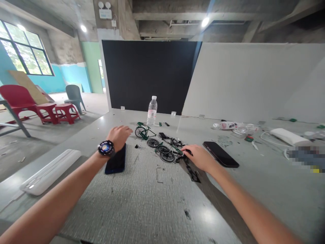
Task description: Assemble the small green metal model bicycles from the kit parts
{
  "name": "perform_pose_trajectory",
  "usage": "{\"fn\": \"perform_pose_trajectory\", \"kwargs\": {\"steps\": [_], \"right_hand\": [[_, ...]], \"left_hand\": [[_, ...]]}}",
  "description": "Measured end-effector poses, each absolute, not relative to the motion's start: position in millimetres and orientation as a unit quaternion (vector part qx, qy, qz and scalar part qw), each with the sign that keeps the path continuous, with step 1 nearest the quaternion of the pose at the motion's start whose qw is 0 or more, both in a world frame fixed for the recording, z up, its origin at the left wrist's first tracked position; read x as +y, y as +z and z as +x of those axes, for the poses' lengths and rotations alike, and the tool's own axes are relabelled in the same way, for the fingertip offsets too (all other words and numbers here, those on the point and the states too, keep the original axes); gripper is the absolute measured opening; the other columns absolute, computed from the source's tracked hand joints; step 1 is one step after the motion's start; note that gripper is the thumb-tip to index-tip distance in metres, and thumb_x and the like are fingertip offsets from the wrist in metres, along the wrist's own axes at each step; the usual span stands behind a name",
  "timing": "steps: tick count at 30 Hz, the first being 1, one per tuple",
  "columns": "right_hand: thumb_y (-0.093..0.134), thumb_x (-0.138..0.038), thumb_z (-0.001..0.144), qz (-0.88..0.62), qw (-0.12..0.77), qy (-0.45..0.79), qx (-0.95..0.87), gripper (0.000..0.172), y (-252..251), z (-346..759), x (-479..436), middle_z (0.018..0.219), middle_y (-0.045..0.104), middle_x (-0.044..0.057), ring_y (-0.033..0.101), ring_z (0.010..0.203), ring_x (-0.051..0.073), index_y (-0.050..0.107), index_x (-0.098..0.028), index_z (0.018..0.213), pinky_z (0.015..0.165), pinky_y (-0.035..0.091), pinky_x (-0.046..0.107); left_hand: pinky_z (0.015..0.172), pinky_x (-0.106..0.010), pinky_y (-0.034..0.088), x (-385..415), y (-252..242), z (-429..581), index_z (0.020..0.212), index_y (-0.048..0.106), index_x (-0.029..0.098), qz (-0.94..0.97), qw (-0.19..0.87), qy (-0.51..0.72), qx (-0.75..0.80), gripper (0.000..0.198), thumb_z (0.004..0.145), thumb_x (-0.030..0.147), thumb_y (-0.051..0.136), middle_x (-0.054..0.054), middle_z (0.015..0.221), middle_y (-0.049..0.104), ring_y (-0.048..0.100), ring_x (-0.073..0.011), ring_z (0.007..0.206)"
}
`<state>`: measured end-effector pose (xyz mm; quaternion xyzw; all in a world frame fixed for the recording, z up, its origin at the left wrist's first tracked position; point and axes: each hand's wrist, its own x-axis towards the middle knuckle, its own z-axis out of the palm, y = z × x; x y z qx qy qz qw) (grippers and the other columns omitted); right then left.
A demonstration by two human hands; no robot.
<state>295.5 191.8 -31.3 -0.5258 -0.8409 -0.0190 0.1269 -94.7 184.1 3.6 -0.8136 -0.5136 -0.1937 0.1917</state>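
My left hand (pixel 120 136), with a watch (pixel 106 148) on its wrist, hovers above a dark phone (pixel 115 162), fingers stretched out and nothing in them. Just right of its fingertips stands a small green model bicycle frame (pixel 143 133) with a black wheel attached. Loose model wheels (pixel 153 143) lie in the middle, along with dark frame pieces (pixel 175 142). My right hand (pixel 198 156) reaches into these pieces, its fingers closed at a small black part; what exactly they grip is partly hidden. Below that hand lies a black angular part (pixel 193 174).
A water bottle (pixel 152 111) stands behind the model parts. Another phone (pixel 220 154) lies to the right, and a long white device (pixel 50 172) to the left. Plastic packaging (pixel 243 128) and a white box (pixel 289 136) with cable sit at the far right. A black panel (pixel 149 76) borders the table's back.
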Motion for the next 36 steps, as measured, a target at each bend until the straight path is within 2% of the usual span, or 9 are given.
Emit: {"fn": "perform_pose_trajectory", "kwargs": {"steps": [5,10,18,20,24,26,29,32,36], "right_hand": [[0.040,-0.023,0.096,-0.545,0.150,-0.068,-0.822,0.033,-27,296,190,0.107,0.073,0.009,0.066,0.100,0.026,0.071,-0.020,0.105,0.086,0.048,0.037],[0.039,-0.022,0.095,-0.544,0.182,-0.113,-0.811,0.032,-14,292,184,0.100,0.070,0.007,0.066,0.087,0.023,0.071,-0.023,0.102,0.074,0.047,0.034],[0.034,-0.024,0.099,-0.470,0.262,-0.159,-0.828,0.034,0,272,166,0.102,0.067,0.010,0.063,0.091,0.025,0.067,-0.020,0.108,0.082,0.048,0.039],[0.035,-0.022,0.099,-0.434,0.276,-0.141,-0.846,0.034,1,263,159,0.104,0.067,0.010,0.063,0.093,0.024,0.067,-0.020,0.109,0.084,0.049,0.039],[0.037,-0.019,0.099,-0.365,0.285,-0.109,-0.880,0.033,1,243,145,0.105,0.067,0.010,0.063,0.096,0.023,0.067,-0.021,0.111,0.086,0.049,0.038],[0.037,-0.019,0.099,-0.346,0.282,-0.097,-0.889,0.032,0,235,139,0.105,0.067,0.009,0.062,0.096,0.022,0.066,-0.021,0.111,0.085,0.049,0.038],[0.036,-0.019,0.100,-0.333,0.283,-0.083,-0.896,0.031,-2,229,135,0.105,0.066,0.009,0.061,0.096,0.022,0.065,-0.020,0.110,0.086,0.049,0.038],[0.035,-0.018,0.099,-0.328,0.290,-0.065,-0.897,0.031,-4,228,134,0.106,0.066,0.010,0.060,0.098,0.022,0.064,-0.021,0.112,0.088,0.049,0.039],[0.034,-0.017,0.098,-0.329,0.293,-0.048,-0.896,0.034,-3,229,134,0.109,0.065,0.010,0.061,0.100,0.022,0.062,-0.022,0.116,0.089,0.049,0.038]], "left_hand": [[0.073,-0.029,0.048,156,-11,-37,0.096,0.067,0.018,-0.867,0.233,-0.145,-0.415,0.017,0.090,0.009,0.053,-0.007,0.091,0.067,0.062,-0.0192,0.087],[0.065,-0.030,0.045,142,-14,-17,0.086,0.062,0.017,-0.886,0.243,-0.141,-0.370,0.012,0.095,0.020,0.055,-0.005,0.088,0.065,0.061,-0.0194,0.081],[0.062,-0.030,0.044,141,-10,-17,0.087,0.058,0.016,-0.875,0.233,-0.140,-0.401,0.021,0.097,0.034,0.056,-0.002,0.080,0.066,0.063,-0.0191,0.074],[0.064,-0.030,0.045,140,-9,-17,0.091,0.058,0.016,-0.873,0.234,-0.147,-0.403,0.022,0.096,0.038,0.057,-0.003,0.084,0.066,0.063,-0.0195,0.078],[0.070,-0.030,0.048,139,-10,-15,0.115,0.054,0.015,-0.869,0.240,-0.171,-0.398,0.039,0.092,0.046,0.061,-0.007,0.100,0.066,0.062,-0.0208,0.089],[0.070,-0.030,0.047,139,-12,-14,0.116,0.055,0.016,-0.870,0.248,-0.170,-0.391,0.034,0.095,0.042,0.058,-0.007,0.101,0.065,0.062,-0.0204,0.090],[0.065,-0.029,0.046,141,-15,-14,0.100,0.060,0.017,-0.874,0.261,-0.168,-0.374,0.018,0.100,0.033,0.051,-0.004,0.092,0.065,0.062,-0.0187,0.083],[0.063,-0.028,0.044,143,-17,-15,0.088,0.061,0.017,-0.877,0.266,-0.176,-0.359,0.022,0.101,0.029,0.048,-0.003,0.083,0.064,0.061,-0.0167,0.076],[0.060,-0.028,0.043,144,-17,-15,0.087,0.062,0.016,-0.876,0.269,-0.184,-0.355,0.023,0.101,0.028,0.048,-0.003,0.079,0.064,0.061,-0.0157,0.074]]}}
